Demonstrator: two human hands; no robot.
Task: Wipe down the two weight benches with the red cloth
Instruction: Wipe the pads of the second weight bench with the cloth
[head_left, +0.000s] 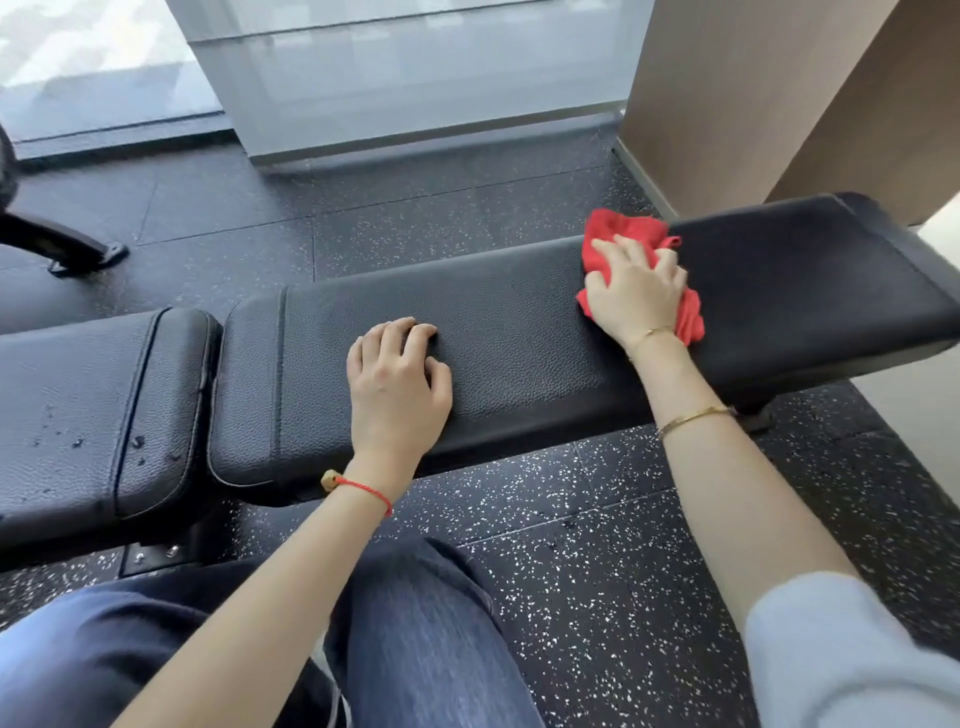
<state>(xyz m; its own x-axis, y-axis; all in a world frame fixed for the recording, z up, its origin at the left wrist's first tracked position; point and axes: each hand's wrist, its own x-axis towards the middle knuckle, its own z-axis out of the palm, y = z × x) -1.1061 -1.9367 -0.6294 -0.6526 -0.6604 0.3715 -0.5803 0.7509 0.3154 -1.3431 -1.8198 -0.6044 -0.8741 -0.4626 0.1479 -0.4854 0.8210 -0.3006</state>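
Hands: from my seat, the right hand (636, 291) lies spread flat on the red cloth (623, 234), pressing it down rather than clutching it; the left hand (397, 376) rests with fingers loosely curled on the long pad (519, 332), holding nothing.
Cloth position: bunched on the pad's right-hand stretch, partly under my palm.
Step in hand: I judge this the first bench, mid-wipe.
Next move: probably sweeping leftward, which means lifting the bracing hand clear.
Unfinished: droplets sit on the seat pad (88, 410) at left.
Hidden: only a dark leg (57, 244) of other equipment shows far left; whether that is the second bench I cannot tell.
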